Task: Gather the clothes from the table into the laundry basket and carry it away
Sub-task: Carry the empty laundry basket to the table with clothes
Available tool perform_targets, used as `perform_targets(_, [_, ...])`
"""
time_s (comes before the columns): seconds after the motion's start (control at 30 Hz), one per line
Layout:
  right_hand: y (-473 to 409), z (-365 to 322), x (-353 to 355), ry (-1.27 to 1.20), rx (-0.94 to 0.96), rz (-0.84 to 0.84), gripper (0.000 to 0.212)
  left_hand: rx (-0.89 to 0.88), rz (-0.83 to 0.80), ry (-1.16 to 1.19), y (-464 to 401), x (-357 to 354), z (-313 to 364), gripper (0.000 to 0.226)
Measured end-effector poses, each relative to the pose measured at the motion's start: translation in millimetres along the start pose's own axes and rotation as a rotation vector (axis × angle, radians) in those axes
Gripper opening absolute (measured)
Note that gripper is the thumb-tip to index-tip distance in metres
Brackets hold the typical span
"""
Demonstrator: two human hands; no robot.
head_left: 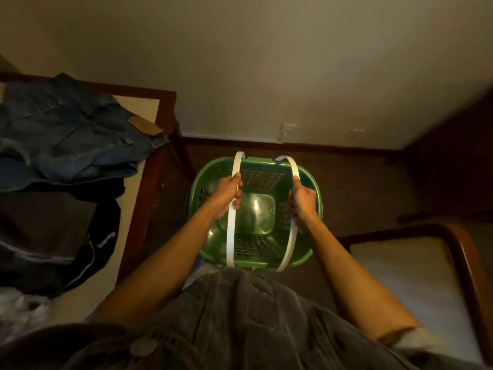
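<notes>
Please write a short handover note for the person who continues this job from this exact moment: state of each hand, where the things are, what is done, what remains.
Left hand: grips the left white handle of the green laundry basket.
Right hand: grips the right white handle.
Basket: held low in front of the body, over the carpet, with nothing inside.
Clothes: blue jeans and a black garment lie on the table to the left; something pale lies at its near end.
Done: basket picked up by both handles.
Left: put all clothes into the basket, then carry it away.
</notes>
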State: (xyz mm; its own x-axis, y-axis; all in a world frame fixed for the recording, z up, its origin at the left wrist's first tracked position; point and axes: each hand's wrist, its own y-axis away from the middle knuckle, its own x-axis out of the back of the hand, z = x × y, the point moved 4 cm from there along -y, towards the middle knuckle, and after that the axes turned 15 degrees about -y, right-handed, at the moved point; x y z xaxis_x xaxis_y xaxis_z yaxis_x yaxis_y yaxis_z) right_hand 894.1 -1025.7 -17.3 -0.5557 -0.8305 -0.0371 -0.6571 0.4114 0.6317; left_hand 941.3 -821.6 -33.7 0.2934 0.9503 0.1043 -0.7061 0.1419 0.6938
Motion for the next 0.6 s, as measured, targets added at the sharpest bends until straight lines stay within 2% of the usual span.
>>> perform_targets(0.07, [-32.9, -5.1, -13.1, -0.039, -0.087, 0.014, 0.038, 0.023, -0.017, -0.064, -32.3, 8.0, 14.3, 0.026])
perform_targets(0.17, [-74.4, -8.5, -28.0, -0.091, -0.237, -0.015, 0.020, 0.078, -0.050, -0.139, -74.1, 19.8, 28.8, 0.021])
perform_targets(0.27, [-98.7, -15.1, -39.4, -0.047, -0.265, -0.013, 0.018, 0.119, -0.121, -0.227, -100.1, 25.7, 41.9, 0.023])
perform_targets(0.37, [-119.5, -27.3, -46.6, 0.106, -0.121, 0.043, 0.021, 0.131, -0.139, -0.219, -121.1, 31.9, 52.8, 0.026])
perform_targets(0.43, [-128.8, -40.2, -52.9, 0.186, -0.022, 0.035, 0.030, 0.117, -0.124, -0.243, -137.0, 30.3, 58.3, 0.038])
perform_targets(0.5, [-139.2, -50.8, -59.4, 0.233, 0.055, -0.020, 0.041, 0.105, -0.059, -0.284, -151.6, 27.3, 63.0, 0.051])
perform_targets(0.6, [-160.9, -55.2, -64.8, 0.353, 0.081, -0.054, 0.051, 0.075, 0.083, -0.418, -162.2, 22.8, 71.6, 0.044])
